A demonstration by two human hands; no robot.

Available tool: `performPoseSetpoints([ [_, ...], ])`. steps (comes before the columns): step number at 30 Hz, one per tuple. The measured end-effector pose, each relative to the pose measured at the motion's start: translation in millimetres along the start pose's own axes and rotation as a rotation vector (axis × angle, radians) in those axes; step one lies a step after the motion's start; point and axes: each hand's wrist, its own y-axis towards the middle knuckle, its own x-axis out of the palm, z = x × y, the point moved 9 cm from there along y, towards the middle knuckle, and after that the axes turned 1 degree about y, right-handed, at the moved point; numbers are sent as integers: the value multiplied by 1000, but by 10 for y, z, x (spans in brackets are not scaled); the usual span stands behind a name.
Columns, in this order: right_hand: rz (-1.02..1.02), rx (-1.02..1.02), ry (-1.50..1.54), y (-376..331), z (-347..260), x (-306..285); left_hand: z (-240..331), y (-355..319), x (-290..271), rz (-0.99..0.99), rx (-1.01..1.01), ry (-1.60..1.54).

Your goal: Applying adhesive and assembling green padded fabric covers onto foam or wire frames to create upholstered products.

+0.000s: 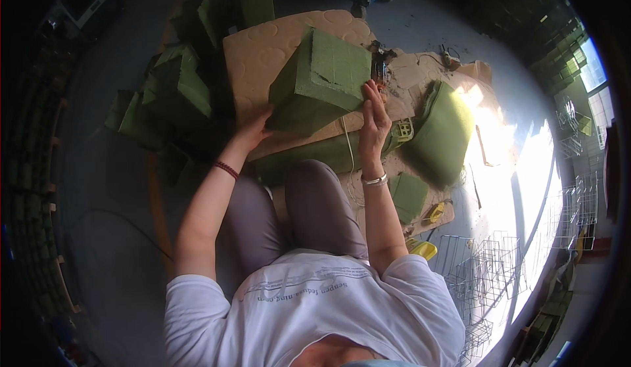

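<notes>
A green, felt-like square box (328, 71) is tilted between my two hands above a tan padded board. My left hand (256, 129) grips its lower left side, the fingers partly hidden behind the box. Along its right edge lie the fairly straight fingers of my right hand (376, 118), pressed to the side. A dark crease or slit shows on the box's upper face. Just beyond my right fingertips stands a small dark tool with orange parts (379, 71), too cluttered to name.
Several similar green boxes (177, 84) are heaped at the left. The tan board (263, 45) lies ahead of my knees. Stacked green sheets (439, 130), a small green panel (409, 196) and a yellow object (434, 212) are at the right, near wire frames (486, 268). A pale cord hangs below the box.
</notes>
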Motion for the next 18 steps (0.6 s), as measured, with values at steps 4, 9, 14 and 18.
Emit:
performPoseSetpoints([
  [4, 32, 26, 14, 18, 40, -104, 55, 46, 29, 37, 7, -202],
  [9, 15, 89, 104, -62, 191, -44, 251, 46, -23, 57, 182, -440],
  [14, 16, 156, 218, -177, 353, 50, 338, -103, -349, 152, 237, -498],
  [18, 23, 161, 273, -268, 327, 118, 386, -275, -406, 148, 256, -529],
])
